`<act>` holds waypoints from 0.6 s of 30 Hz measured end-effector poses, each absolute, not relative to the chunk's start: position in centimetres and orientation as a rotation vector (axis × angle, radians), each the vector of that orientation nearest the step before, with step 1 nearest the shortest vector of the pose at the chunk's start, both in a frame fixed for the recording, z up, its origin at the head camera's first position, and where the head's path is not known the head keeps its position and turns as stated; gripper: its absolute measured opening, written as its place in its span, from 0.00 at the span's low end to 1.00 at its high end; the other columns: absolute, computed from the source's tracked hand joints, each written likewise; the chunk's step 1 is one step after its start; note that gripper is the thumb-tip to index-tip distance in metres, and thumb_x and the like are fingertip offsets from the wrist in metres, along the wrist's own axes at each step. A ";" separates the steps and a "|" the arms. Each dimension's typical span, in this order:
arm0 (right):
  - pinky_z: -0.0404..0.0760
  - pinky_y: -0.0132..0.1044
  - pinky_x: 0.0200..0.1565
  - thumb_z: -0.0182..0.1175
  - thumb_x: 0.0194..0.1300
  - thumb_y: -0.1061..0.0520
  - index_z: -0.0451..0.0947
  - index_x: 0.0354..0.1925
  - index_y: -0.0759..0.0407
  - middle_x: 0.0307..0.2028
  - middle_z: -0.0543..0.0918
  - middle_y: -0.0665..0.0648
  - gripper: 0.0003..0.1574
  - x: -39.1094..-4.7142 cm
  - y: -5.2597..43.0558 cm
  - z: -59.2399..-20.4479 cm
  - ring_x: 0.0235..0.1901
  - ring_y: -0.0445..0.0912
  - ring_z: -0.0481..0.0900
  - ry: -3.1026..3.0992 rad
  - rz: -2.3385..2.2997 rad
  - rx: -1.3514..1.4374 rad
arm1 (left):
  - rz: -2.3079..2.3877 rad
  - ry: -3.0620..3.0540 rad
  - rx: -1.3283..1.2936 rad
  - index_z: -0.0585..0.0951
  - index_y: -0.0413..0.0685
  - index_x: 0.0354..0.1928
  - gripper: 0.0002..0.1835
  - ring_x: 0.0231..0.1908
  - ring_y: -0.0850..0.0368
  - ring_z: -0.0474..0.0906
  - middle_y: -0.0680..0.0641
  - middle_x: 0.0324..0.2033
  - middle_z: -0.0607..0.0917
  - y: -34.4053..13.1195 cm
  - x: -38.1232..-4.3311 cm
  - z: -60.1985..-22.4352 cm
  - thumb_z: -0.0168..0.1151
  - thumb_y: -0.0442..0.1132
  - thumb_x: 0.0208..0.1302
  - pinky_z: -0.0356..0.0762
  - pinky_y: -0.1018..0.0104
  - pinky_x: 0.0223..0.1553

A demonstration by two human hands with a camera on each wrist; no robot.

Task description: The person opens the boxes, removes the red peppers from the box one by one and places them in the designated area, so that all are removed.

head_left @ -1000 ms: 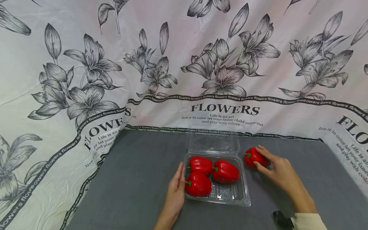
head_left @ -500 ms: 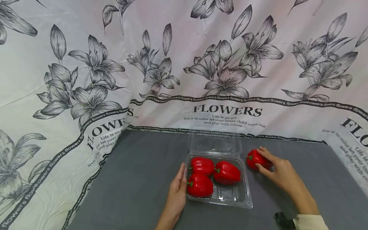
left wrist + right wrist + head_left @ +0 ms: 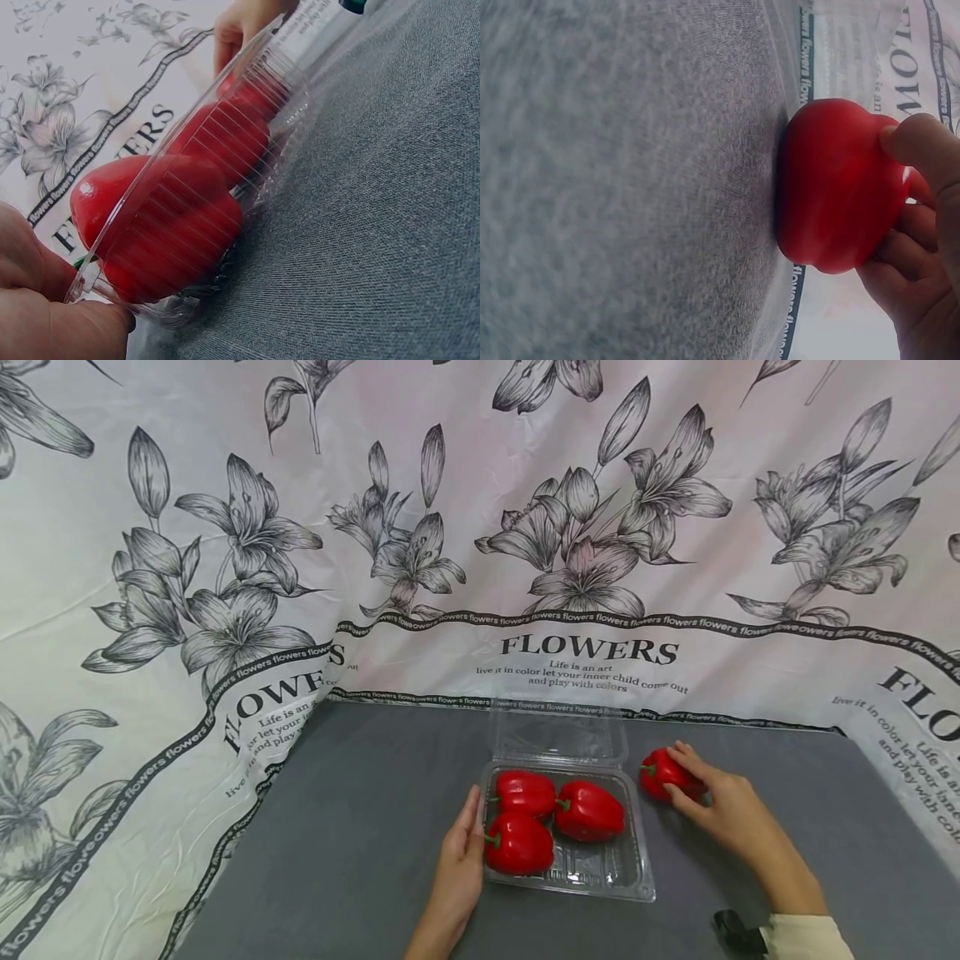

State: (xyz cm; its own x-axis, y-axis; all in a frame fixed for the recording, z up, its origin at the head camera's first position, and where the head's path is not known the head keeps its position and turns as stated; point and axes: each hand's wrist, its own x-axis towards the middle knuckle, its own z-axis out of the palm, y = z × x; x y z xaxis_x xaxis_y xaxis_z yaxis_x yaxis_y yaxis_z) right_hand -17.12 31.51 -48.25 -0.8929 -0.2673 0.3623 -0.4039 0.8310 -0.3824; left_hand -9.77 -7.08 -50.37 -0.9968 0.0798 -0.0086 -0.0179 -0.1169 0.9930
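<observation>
A clear plastic clamshell box (image 3: 600, 881) lies on the grey table with its lid (image 3: 558, 737) folded back. Three red bell peppers (image 3: 590, 811) with green stems sit inside, and the front right part of the box holds none. My left hand (image 3: 459, 860) pinches the box's left rim between thumb and fingers; the left wrist view shows the thumb (image 3: 75, 326) at the rim, close to a pepper (image 3: 172, 217). To the right of the box, my right hand (image 3: 731, 810) grips another red bell pepper (image 3: 667, 773), which rests on the table, thumb and fingers around it (image 3: 840, 187).
Grey cloth (image 3: 360, 827) covers the table. A white curtain (image 3: 420, 660) printed with flowers and lettering hangs behind and along the left side. Beside the right sleeve (image 3: 806, 937) is a small black object (image 3: 735, 933).
The whole head view shifts slightly. Both hands, the box and the peppers otherwise keep their places.
</observation>
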 end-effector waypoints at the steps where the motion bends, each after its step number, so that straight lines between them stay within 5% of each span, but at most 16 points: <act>1: 0.75 0.39 0.32 0.76 0.65 0.54 0.76 0.71 0.64 0.68 0.78 0.69 0.41 -17.1 31.5 -48.3 0.29 0.46 0.78 -2.722 0.667 0.507 | 2.296 2.042 0.071 0.51 0.40 0.84 0.31 0.83 0.49 0.44 0.44 0.84 0.52 -7.1 -9.8 -50.4 0.39 0.30 0.85 0.46 0.56 0.79; 12: 0.84 0.69 0.47 0.76 0.64 0.57 0.72 0.74 0.64 0.67 0.76 0.73 0.44 -16.5 31.5 -48.3 0.48 0.71 0.87 -2.693 0.681 0.522 | 2.292 2.045 0.079 0.50 0.39 0.84 0.31 0.83 0.47 0.44 0.43 0.84 0.51 -7.1 -9.7 -50.6 0.39 0.29 0.85 0.46 0.55 0.78; 18: 0.80 0.73 0.52 0.74 0.66 0.57 0.70 0.77 0.60 0.70 0.74 0.71 0.45 -16.2 31.2 -47.5 0.55 0.75 0.82 -2.685 0.709 0.523 | 2.288 2.052 0.061 0.51 0.40 0.84 0.31 0.83 0.47 0.45 0.43 0.84 0.52 -7.1 -9.7 -50.6 0.40 0.30 0.85 0.47 0.54 0.78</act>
